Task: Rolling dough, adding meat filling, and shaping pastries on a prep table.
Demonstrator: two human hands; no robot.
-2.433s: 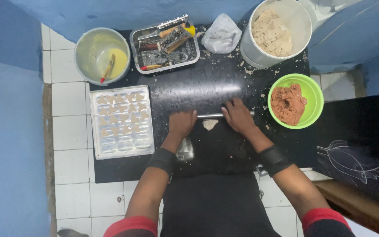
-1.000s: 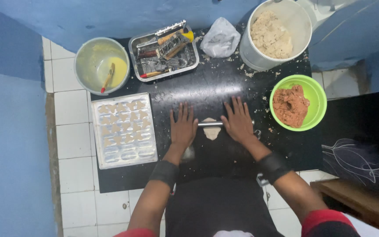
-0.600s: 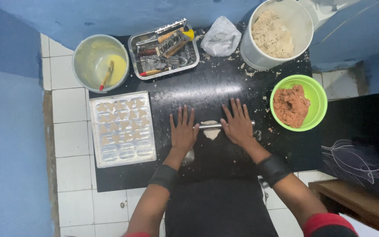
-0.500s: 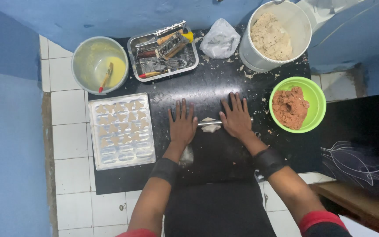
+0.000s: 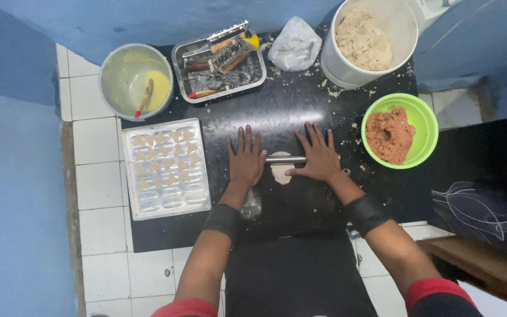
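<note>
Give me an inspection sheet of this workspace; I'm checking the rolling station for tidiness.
Surface: glossy black worktop over white floor tiles, crumbs scattered near the tub.
Job's things: thin metal rolling pin lying across a small pale dough piece.
Clutter: white tray of cut dough shapes; grey bowl with yellow liquid and brush; steel tray of tools; crumpled plastic bag; white tub of crumbly dough; green bowl of reddish-brown filling.
Grippers: left hand and right hand flat, fingers spread, on the pin's ends.
Cables: nothing seen.
Surroundings: blue walls.
</note>
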